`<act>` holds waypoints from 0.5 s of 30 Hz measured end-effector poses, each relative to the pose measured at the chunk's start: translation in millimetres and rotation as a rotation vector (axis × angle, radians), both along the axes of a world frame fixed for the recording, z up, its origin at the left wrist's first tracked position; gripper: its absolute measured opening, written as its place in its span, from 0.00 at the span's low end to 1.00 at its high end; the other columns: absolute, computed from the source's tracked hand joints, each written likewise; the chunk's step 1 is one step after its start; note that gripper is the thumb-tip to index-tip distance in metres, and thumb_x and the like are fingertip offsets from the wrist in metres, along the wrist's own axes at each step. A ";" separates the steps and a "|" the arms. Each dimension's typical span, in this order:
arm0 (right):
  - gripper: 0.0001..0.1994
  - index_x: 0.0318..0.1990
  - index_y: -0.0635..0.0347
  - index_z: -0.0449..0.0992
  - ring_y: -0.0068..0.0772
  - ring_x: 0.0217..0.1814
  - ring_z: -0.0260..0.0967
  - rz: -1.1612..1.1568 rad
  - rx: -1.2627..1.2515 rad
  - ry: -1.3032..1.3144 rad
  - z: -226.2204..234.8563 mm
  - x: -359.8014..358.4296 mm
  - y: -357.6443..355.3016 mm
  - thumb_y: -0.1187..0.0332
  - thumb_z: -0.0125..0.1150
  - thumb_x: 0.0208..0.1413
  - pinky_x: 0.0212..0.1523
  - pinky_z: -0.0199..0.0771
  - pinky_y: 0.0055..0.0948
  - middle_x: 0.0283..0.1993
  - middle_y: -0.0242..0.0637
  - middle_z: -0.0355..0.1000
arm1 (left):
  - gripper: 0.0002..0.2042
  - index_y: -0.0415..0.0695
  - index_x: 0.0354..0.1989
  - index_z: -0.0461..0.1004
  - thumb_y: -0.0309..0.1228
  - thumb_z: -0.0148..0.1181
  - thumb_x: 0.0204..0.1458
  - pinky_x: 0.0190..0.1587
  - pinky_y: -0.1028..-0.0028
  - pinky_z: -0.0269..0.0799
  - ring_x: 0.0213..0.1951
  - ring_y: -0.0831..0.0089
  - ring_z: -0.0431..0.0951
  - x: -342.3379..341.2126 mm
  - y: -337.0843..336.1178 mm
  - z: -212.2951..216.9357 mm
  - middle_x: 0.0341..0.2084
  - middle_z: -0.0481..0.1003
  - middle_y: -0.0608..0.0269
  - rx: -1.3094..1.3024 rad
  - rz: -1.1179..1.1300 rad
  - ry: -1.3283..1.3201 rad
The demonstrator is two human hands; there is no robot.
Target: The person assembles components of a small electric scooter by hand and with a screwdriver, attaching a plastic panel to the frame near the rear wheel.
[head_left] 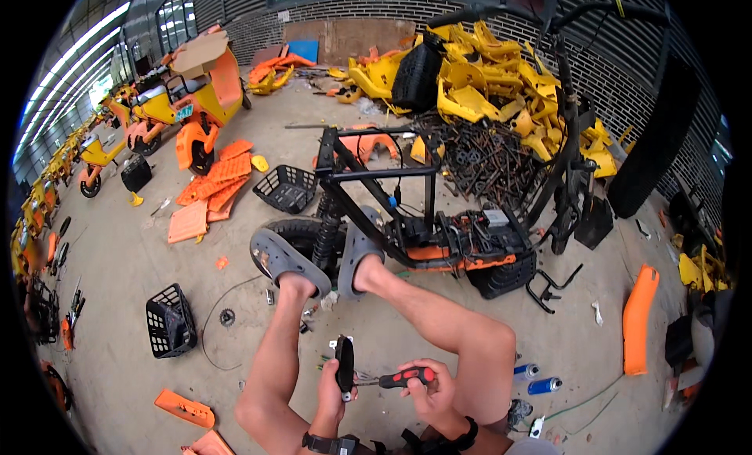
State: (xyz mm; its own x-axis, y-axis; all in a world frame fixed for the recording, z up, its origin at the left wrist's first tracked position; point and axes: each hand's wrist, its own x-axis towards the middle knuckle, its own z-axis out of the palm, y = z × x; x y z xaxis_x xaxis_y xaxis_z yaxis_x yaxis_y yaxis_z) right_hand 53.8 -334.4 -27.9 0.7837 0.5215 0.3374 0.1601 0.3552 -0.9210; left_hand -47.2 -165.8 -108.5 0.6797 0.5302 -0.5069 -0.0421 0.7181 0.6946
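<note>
My left hand grips a thin round black part, tilted nearly edge-on, with small metal tabs at its rim. What kind of part it is I cannot make out. In my right hand is a screwdriver with a red and black handle. Its shaft points left to the lower edge of the black part; whether the tip touches a screw is too small to tell. Both hands are between my bare legs, above the floor. Beyond them a stripped scooter frame lies, and my grey clogs rest against its wheel.
Black baskets and orange panels lie leftward. Two blue spray cans are right of my leg, with an orange fender-like piece farther off. Behind are piled yellow panels, dark metal parts and parked scooters.
</note>
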 end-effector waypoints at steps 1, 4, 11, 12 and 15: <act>0.16 0.53 0.70 0.64 0.23 0.32 0.73 -0.004 -0.017 0.026 -0.2 -0.5 -0.5 0.80 0.56 0.57 0.32 0.77 0.23 0.46 0.51 0.74 | 0.14 0.47 0.44 0.60 0.44 0.41 0.63 0.12 0.71 0.63 0.09 0.69 0.65 0.6 1.3 0.0 0.21 0.71 0.56 0.012 -0.001 0.003; 0.16 0.53 0.69 0.64 0.23 0.31 0.73 -0.002 -0.012 0.024 4.2 -0.3 0.7 0.80 0.56 0.57 0.32 0.78 0.23 0.46 0.52 0.74 | 0.14 0.47 0.44 0.60 0.44 0.41 0.63 0.12 0.71 0.63 0.09 0.69 0.65 5.4 0.7 0.2 0.21 0.71 0.56 0.030 -0.007 0.014; 0.16 0.53 0.70 0.63 0.25 0.33 0.74 0.005 -0.024 0.049 6.7 2.0 -0.5 0.80 0.55 0.58 0.33 0.79 0.24 0.47 0.52 0.73 | 0.14 0.47 0.43 0.60 0.45 0.40 0.63 0.10 0.72 0.59 0.09 0.70 0.65 5.0 -0.2 -5.8 0.20 0.70 0.56 -0.006 0.017 -0.017; 0.16 0.52 0.70 0.63 0.26 0.33 0.74 0.012 -0.015 0.045 6.1 1.6 -0.2 0.80 0.55 0.58 0.33 0.79 0.24 0.47 0.52 0.73 | 0.14 0.48 0.43 0.60 0.45 0.40 0.63 0.09 0.73 0.59 0.09 0.70 0.65 7.0 0.5 -5.4 0.20 0.70 0.56 -0.010 0.015 -0.023; 0.15 0.52 0.70 0.64 0.27 0.34 0.74 0.029 -0.003 0.014 5.9 -2.1 2.9 0.80 0.55 0.58 0.33 0.79 0.24 0.48 0.52 0.72 | 0.13 0.48 0.42 0.60 0.45 0.41 0.63 0.10 0.74 0.59 0.09 0.70 0.65 2.3 3.3 -2.4 0.21 0.71 0.56 -0.022 0.045 -0.023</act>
